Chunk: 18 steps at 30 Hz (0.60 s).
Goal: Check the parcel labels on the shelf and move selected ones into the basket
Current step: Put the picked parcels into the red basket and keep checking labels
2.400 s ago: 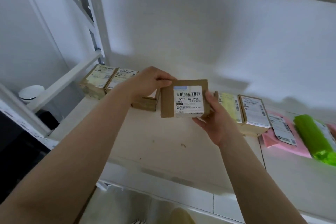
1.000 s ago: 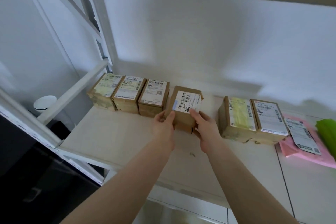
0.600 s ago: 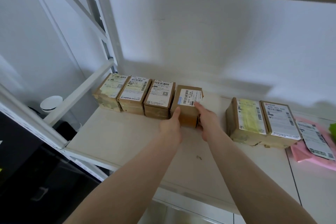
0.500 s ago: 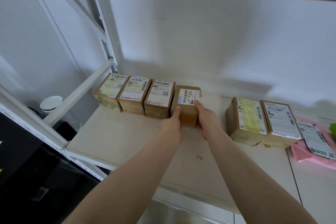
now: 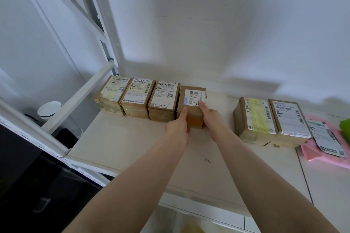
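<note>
A small brown cardboard parcel [image 5: 193,108] with a white barcode label on top stands on the cream shelf [image 5: 121,143], pressed against a row of three labelled brown parcels [image 5: 136,98] to its left. My left hand [image 5: 179,126] grips its left front edge and my right hand [image 5: 210,119] holds its right side, one finger on the label. Two more labelled brown parcels [image 5: 269,121] stand to the right, across a gap. No basket is in view.
A pink mailer bag [image 5: 325,155] with a label lies at the far right, with a green package [image 5: 345,126] at the frame edge. White shelf struts [image 5: 75,98] rise on the left. A white round lid [image 5: 49,108] sits below left.
I held the small parcel up with its label facing me, then lowered it onto the shelf and pushed it back and left against the row of three. Both hands stay on it.
</note>
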Tool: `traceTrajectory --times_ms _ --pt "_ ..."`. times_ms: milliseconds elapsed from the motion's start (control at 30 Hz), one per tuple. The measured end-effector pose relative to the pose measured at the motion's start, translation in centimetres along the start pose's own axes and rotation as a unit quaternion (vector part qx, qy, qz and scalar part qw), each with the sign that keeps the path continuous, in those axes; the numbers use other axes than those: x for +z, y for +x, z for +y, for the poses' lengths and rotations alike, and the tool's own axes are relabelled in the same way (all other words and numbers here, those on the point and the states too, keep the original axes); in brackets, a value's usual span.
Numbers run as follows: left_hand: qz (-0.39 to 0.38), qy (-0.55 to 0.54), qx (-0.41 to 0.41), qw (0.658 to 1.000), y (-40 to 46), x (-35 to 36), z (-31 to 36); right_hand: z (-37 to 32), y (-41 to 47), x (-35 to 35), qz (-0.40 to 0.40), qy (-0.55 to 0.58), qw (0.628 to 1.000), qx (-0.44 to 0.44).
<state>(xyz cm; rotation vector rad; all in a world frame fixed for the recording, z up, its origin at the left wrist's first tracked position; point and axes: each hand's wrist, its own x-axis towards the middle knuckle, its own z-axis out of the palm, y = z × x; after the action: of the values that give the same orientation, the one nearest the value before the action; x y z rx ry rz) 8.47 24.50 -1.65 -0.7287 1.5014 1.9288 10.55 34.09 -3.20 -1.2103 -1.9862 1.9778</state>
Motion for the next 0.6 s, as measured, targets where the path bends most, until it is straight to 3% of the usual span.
traceTrajectory --times_ms 133,333,600 --pt "0.002 0.014 -0.018 1.0 -0.1 0.2 -0.4 0.2 -0.5 -0.5 0.01 0.02 1.0 0.0" --pt "-0.044 0.061 -0.05 0.996 -1.5 1.5 -2.6 1.1 -2.3 -3.1 0.056 0.17 0.981 0.07" --pt "-0.085 0.165 0.028 0.982 -4.0 5.4 -5.4 6.5 -5.7 -9.2 0.058 0.328 0.93 0.157"
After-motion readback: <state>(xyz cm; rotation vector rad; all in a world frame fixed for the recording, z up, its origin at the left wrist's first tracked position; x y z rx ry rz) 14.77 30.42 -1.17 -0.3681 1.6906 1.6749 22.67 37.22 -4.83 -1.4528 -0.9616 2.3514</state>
